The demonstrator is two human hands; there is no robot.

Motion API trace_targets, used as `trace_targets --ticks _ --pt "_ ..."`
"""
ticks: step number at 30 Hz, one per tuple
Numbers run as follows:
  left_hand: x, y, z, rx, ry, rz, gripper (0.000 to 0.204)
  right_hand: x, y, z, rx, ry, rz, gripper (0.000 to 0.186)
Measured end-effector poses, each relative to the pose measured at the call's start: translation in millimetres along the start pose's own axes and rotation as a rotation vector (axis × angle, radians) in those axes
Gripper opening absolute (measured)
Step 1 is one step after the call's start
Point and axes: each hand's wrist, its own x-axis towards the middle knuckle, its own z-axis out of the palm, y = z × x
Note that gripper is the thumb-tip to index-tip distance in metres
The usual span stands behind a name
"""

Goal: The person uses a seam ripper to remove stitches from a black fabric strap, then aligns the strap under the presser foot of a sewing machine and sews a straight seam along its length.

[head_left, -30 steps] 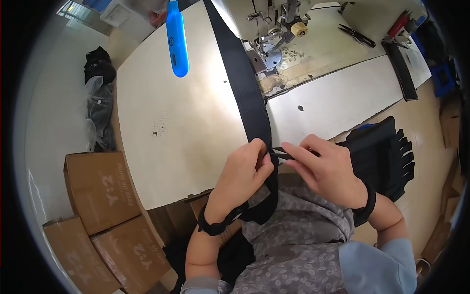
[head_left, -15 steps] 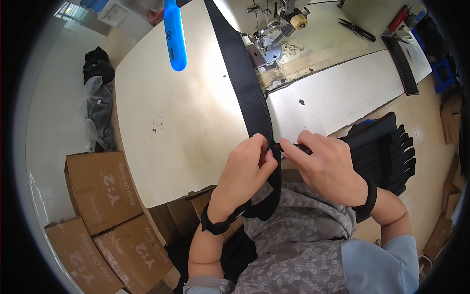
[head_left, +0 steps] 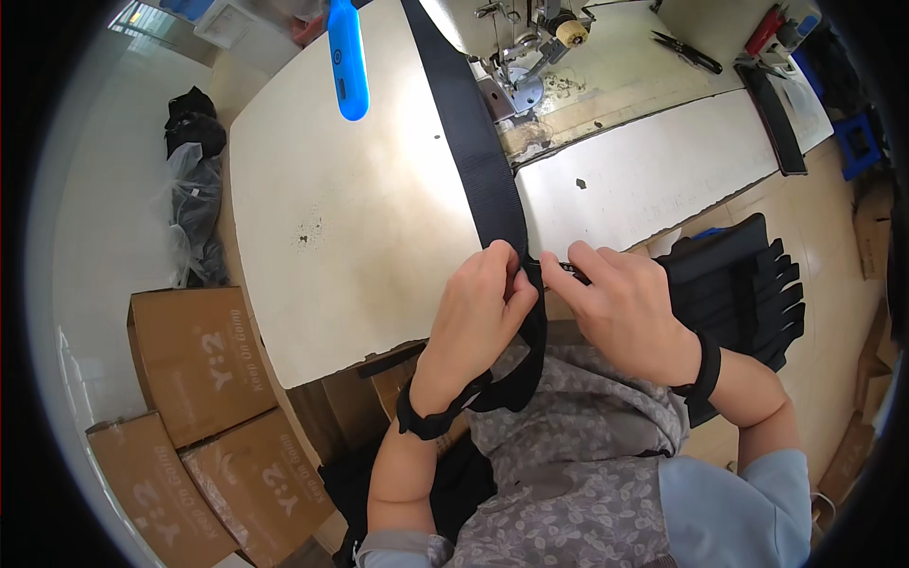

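Observation:
A long black fabric band [head_left: 471, 151] runs down the white table from the sewing machine and hangs over its front edge. My left hand [head_left: 475, 308] is closed, pinching the band's edge near the table's front between thumb and fingers. On the band's right side, my right hand [head_left: 620, 298] is wrapped round small black thread snips [head_left: 571, 273]. Their tip points left, to the band beside my left fingertips; whether it touches the cloth is hidden. Below my hands the loose end of the band loops down over my patterned apron [head_left: 568, 502].
The sewing machine's presser foot and plate [head_left: 519, 87] stand beyond my hands. A blue handheld device [head_left: 348, 66] juts in at the top. Other snips [head_left: 686, 51] lie at the back right. Folded black pieces [head_left: 729, 293] are at the right, cardboard boxes [head_left: 199, 355] at the left.
The view has shifted slightly, with the table and machine sitting a little differently in it. Both hands keep their hold at the band, the snips still beside the left fingertips.

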Motion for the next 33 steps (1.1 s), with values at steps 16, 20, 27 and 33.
trace_targets --ticks 16,20,27,33 --pt "-1.4 -9.3 -7.1 -0.117 -0.022 0.032 0.013 22.5 7.7 17.2 0.764 -0.221 0.31 0.022" --pt "-7.7 -6.4 -19.0 -0.129 -0.081 0.013 0.013 31.6 11.4 21.3 0.808 -0.22 0.143 0.019" --pt "0.4 -10.3 -27.0 -0.114 -0.137 0.104 0.019 36.5 18.5 22.0 1.041 -0.258 0.143 0.015" --pt "-9.4 -23.4 -37.7 0.032 -0.112 0.177 0.021 38.2 20.3 21.3 0.974 -0.26 0.115 0.014"
